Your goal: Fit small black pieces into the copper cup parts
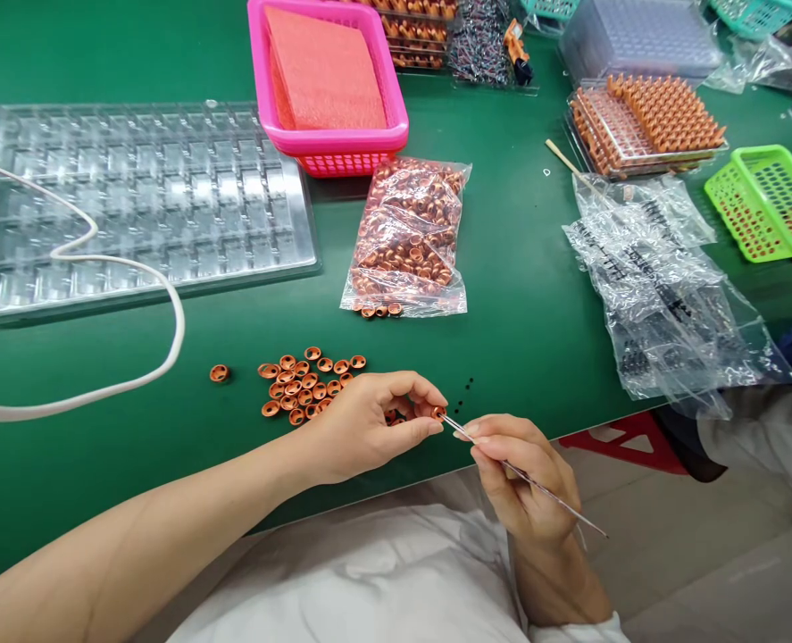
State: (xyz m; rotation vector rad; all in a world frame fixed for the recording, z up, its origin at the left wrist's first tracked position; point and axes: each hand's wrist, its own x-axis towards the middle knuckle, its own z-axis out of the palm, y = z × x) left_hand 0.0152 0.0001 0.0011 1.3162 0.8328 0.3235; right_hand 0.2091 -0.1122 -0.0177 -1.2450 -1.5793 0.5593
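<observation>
Near the table's front edge, my left hand [372, 424] pinches a small copper-coloured cup [438, 413] between thumb and forefinger. My right hand [529, 473] is closed around a thin metal rod [548, 491], whose far tip meets the cup. Loose copper-coloured cups [293, 387] lie beside and partly behind my left hand, and a single cup [220, 373] sits apart to their left. A few tiny black pieces [469, 384] lie on the green table just beyond my hands.
Beyond my hands lies a clear bag of copper cups [409, 237], with a pink basket [332, 138] behind it. A clear tray [147, 196] and white cable [179, 321] occupy the left. Plastic bags [677, 295], a green basket [767, 205] and stacked orange parts [670, 116] are right.
</observation>
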